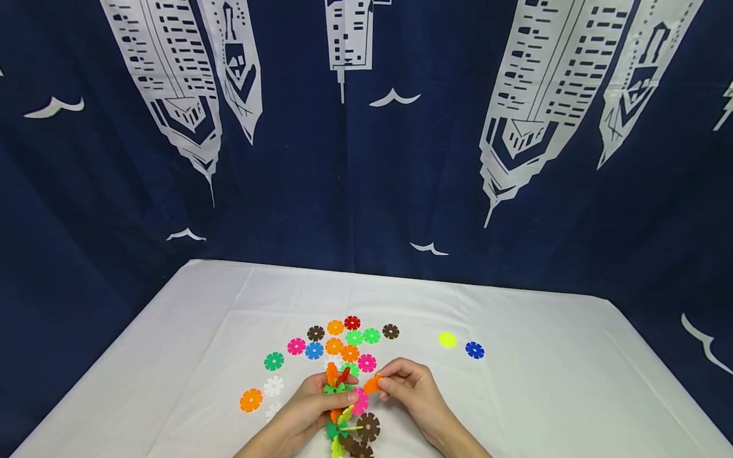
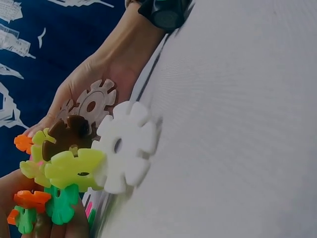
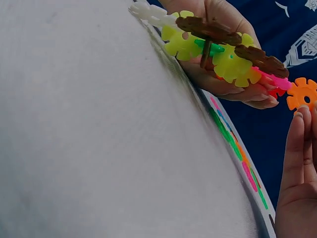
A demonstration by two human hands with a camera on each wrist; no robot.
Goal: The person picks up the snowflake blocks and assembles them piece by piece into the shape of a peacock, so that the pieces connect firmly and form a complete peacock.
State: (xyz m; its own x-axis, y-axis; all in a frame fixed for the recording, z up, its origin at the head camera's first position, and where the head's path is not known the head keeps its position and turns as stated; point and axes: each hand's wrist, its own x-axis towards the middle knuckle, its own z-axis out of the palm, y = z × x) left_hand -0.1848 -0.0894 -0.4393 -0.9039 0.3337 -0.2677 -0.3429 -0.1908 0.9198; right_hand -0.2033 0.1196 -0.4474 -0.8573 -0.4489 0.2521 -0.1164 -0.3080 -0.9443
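Observation:
My left hand (image 1: pixel 312 404) grips a built-up cluster of slotted plastic discs (image 1: pixel 337 429) in green, yellow, orange, red, pink, brown and white. A yellow disc (image 2: pixel 69 169) and a white disc (image 2: pixel 141 148) stick out of it in the left wrist view. My right hand (image 1: pixel 417 389) pinches a single orange slotted disc (image 3: pixel 295 92) between thumb and fingers. It is right beside the cluster's pink disc (image 1: pixel 360 401); whether the two touch, I cannot tell. The left fingers hide part of the cluster.
Loose slotted discs in several colours lie beyond the hands, among them a red disc (image 1: pixel 352 322) and a teal disc (image 1: pixel 273 361). A yellow disc (image 1: pixel 448 340) and a blue disc (image 1: pixel 474 350) lie apart at right. The white-covered table (image 1: pixel 544 381) meets a dark blue curtain (image 1: pixel 355 191).

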